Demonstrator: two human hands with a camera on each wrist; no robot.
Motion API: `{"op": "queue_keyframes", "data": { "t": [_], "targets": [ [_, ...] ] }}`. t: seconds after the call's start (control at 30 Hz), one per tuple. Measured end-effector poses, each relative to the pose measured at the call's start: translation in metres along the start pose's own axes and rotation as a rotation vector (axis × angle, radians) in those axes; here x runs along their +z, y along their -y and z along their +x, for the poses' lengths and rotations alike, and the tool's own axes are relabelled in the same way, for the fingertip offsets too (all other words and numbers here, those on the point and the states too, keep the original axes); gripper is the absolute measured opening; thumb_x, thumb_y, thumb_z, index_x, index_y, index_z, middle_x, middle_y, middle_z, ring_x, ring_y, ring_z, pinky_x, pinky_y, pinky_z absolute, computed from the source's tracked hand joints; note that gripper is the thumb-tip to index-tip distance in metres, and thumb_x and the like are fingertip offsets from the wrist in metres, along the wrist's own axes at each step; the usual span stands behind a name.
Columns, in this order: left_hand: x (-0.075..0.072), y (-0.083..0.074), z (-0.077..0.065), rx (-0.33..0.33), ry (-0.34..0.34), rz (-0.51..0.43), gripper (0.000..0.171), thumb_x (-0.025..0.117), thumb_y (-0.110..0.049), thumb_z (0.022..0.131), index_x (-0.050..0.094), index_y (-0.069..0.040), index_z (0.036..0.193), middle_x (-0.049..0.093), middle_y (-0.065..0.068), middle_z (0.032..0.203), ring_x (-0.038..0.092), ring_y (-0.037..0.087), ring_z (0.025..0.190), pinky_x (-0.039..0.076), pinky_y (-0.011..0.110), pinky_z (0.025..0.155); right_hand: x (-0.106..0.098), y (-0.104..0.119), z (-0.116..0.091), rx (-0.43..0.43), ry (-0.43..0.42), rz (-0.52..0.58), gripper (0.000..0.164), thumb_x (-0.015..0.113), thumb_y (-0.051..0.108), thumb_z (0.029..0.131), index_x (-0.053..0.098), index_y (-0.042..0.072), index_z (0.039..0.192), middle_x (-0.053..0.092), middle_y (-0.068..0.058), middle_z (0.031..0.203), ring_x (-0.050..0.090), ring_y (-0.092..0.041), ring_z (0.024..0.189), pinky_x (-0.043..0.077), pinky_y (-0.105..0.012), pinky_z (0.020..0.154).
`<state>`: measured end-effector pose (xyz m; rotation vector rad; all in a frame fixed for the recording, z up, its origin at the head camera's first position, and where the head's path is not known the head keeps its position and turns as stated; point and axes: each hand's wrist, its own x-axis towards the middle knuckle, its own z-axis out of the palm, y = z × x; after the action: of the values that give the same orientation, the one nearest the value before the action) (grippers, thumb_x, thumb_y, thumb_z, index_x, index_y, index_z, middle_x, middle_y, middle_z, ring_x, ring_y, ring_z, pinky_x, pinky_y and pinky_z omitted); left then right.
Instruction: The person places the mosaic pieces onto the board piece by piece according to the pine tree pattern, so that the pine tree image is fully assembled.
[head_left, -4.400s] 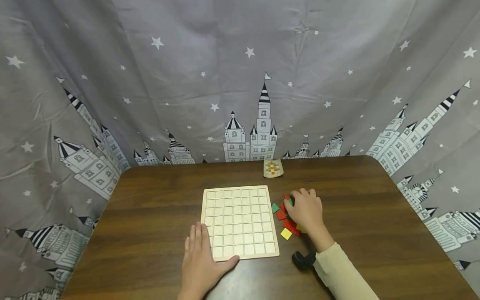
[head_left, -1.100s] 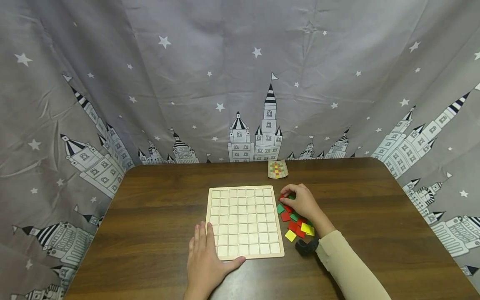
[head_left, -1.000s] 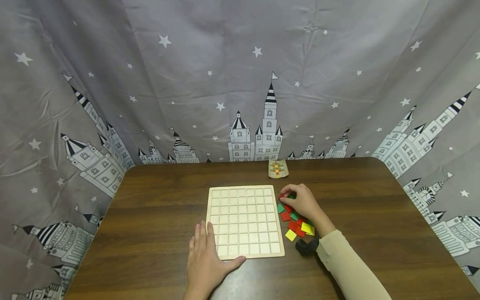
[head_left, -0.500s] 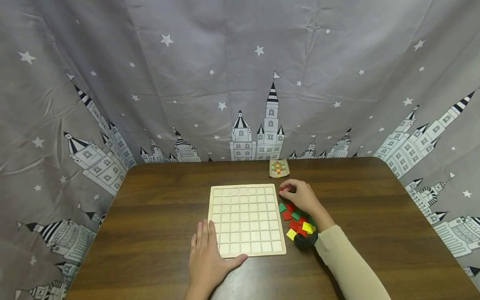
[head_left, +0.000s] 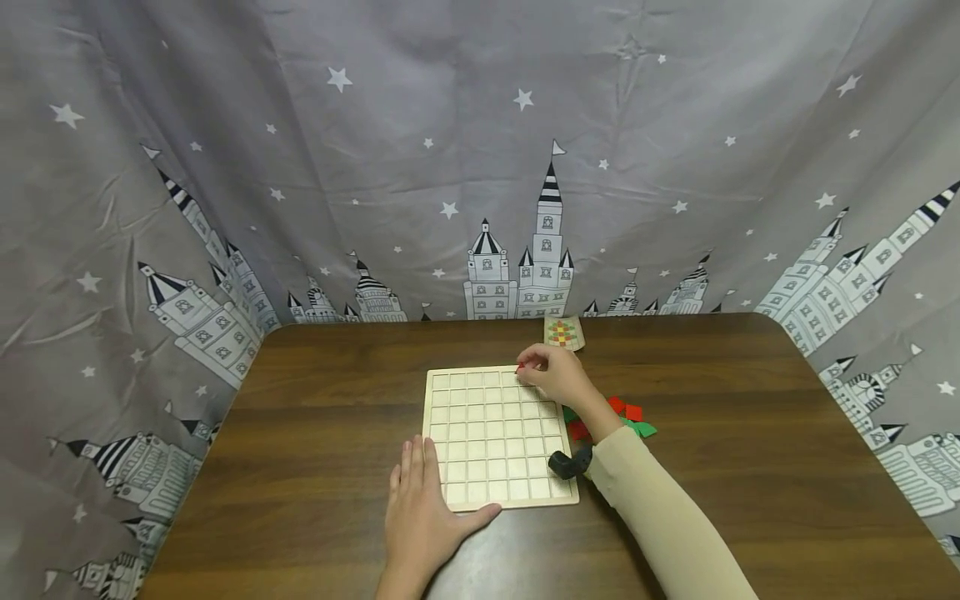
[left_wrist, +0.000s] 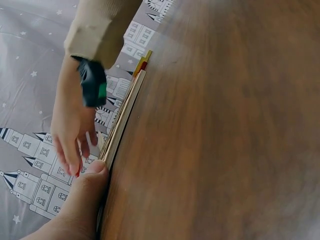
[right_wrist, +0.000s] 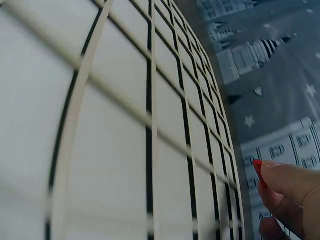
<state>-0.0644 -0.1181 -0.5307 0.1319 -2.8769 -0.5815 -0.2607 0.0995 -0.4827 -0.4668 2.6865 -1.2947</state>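
Note:
A pale wooden grid board (head_left: 487,433) with shallow square cells lies on the table, its cells bare where they show. My left hand (head_left: 423,517) rests at its near left corner, fingers straight along the left edge, thumb at the front edge. Over the board's far right part, my right hand (head_left: 558,375) pinches a small red tile (right_wrist: 259,172) between thumb and fingertips. The right wrist view shows that tile edge-on, near the board's far edge. Red and green tiles (head_left: 633,412) lie right of the board, partly hidden by my right forearm.
A small card (head_left: 562,332) with a coloured grid pattern stands at the table's back edge, behind my right hand. A black wrist device (head_left: 568,463) hangs over the board's right side. A grey castle-print curtain (head_left: 375,167) borders the brown table (head_left: 315,417).
My right hand first worked among the tiles, then picked up the red tile and carried it left over the board's far part. My left hand has stayed at the board's corner.

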Motion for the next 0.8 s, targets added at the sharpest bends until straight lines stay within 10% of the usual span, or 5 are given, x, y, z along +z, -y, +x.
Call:
{"op": "queue_keyframes", "data": {
  "t": [0.2,0.47,0.8],
  "targets": [
    [0.0,-0.001,0.0,-0.003,0.005,0.0,0.144,0.058,-0.096,0.055,0.026,0.002,0.154,0.025,0.023,0.162,0.022,0.037,0.152,0.023,0.054,0.121,0.021,0.01,0.011,-0.006,0.003,-0.055,0.018,0.074,0.025,0.09,0.074,0.017,0.106,0.068,0.007,0.088,0.059,-0.011,0.076,0.048,-0.032,0.072],
    [0.0,-0.001,0.0,-0.005,0.027,0.008,0.145,0.057,-0.097,0.055,0.023,0.002,0.155,0.022,0.022,0.163,0.019,0.036,0.153,0.022,0.053,0.122,0.039,0.017,0.016,-0.066,-0.042,-0.155,0.012,0.075,0.026,0.089,0.075,0.021,0.101,0.069,0.013,0.083,0.065,-0.01,0.085,0.033,-0.05,0.113],
    [0.001,0.001,0.0,-0.007,0.022,0.005,0.145,0.057,-0.097,0.055,0.024,0.002,0.155,0.023,0.023,0.163,0.02,0.036,0.153,0.022,0.053,0.121,0.045,0.02,0.015,-0.098,-0.049,-0.22,0.01,0.075,0.028,0.089,0.076,0.025,0.099,0.071,0.014,0.088,0.066,-0.012,0.094,0.039,-0.046,0.107]
  ]
}}
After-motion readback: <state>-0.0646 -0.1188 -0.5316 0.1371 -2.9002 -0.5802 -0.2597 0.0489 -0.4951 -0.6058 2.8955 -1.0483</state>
